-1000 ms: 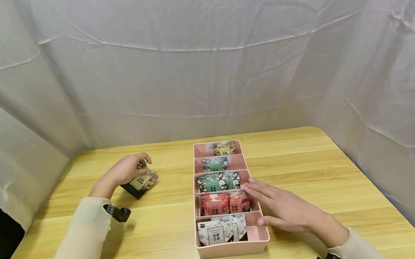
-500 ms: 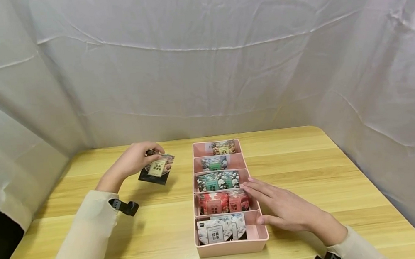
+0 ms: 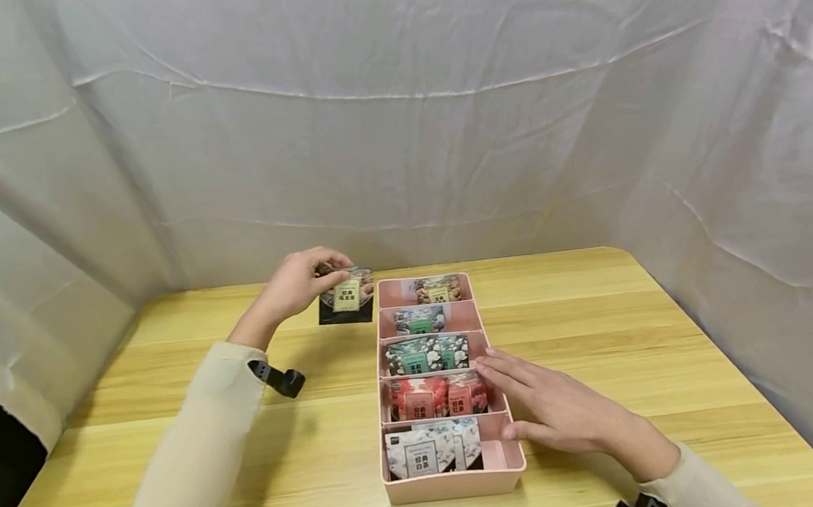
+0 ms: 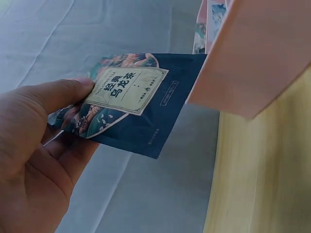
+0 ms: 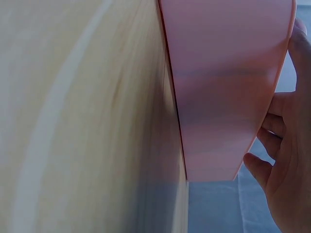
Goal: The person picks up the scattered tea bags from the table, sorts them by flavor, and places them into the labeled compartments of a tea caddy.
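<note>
My left hand (image 3: 299, 284) pinches a dark tea packet (image 3: 346, 315) with a pale yellow label, thumb on its front. It is held up just left of the far end of a pink divided box (image 3: 458, 488). In the left wrist view the packet (image 4: 167, 99) overlaps the edge of the box's side wall (image 4: 262, 58). My right hand (image 3: 561, 406) rests on the box's right rim with its fingers extended, over the nearer compartments. The right wrist view shows those fingers (image 5: 272, 141) along the rim of the box wall (image 5: 218, 102).
From far to near, the box holds a yellow-labelled packet (image 3: 439, 289), a blue-grey packet (image 3: 419, 321), dark green packets (image 3: 416, 357), red packets (image 3: 419, 399) and white packets (image 3: 420, 454). A wooden table (image 3: 603, 308) lies under it; pale cloth (image 3: 394, 124) hangs behind.
My left hand has lifted the tea packet off the table on the left and carried it right and away from me, up beside the box. The right hand stays in place.
</note>
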Tool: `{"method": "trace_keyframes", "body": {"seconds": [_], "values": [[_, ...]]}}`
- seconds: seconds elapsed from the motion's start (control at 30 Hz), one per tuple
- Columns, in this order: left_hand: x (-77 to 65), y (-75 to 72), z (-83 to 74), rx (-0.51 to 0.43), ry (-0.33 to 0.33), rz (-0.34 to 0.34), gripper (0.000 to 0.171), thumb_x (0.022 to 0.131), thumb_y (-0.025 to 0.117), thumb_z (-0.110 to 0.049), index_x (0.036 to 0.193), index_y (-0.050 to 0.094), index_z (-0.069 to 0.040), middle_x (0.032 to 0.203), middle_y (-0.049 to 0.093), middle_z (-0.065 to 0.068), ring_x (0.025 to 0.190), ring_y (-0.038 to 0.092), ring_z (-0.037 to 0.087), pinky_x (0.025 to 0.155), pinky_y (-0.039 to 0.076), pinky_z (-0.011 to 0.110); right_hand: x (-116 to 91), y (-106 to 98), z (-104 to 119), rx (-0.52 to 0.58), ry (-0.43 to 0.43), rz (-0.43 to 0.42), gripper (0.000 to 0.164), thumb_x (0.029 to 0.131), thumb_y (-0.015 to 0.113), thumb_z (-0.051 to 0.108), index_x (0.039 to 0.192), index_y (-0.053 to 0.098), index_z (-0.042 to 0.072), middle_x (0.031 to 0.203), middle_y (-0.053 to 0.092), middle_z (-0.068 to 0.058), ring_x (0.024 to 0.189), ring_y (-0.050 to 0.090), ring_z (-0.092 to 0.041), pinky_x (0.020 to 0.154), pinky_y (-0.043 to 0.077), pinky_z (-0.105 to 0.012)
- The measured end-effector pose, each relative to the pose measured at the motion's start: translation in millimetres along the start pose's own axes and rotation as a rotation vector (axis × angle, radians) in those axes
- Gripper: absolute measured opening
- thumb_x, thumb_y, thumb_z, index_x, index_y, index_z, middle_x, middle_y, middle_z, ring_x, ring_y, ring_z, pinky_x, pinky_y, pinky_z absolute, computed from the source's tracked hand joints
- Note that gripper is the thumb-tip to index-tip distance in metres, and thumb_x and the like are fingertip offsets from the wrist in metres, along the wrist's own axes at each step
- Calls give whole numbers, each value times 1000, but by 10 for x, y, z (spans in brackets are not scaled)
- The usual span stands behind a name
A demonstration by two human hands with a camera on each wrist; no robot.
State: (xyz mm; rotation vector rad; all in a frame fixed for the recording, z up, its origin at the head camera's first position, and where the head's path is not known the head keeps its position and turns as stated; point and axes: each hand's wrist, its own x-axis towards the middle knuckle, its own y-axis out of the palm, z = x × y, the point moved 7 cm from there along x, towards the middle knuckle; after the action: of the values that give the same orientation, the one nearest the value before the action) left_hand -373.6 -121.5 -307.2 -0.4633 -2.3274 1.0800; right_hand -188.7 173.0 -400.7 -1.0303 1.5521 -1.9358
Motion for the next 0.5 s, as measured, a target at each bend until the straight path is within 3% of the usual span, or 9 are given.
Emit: {"method": "trace_keyframes", "body": {"seconds": [0.27,0.5], "values": [[237,157,-34,-161,-56,25,16,97,63,-17,111,66,-8,106,69,8,90,65,20,73,57,35,1,15,12,5,12,5,79,94,58,50,155,28,9,158,27,-14,144,27,-30,107,38,-49],[440,261,-93,-233,-44,-2,18,98,62,-13,115,62,-8,110,65,10,99,62,23,77,56,36,1,18,17,0,11,8,79,95,56,51,155,27,9,158,27,-14,144,27,-30,108,38,-49]]}}
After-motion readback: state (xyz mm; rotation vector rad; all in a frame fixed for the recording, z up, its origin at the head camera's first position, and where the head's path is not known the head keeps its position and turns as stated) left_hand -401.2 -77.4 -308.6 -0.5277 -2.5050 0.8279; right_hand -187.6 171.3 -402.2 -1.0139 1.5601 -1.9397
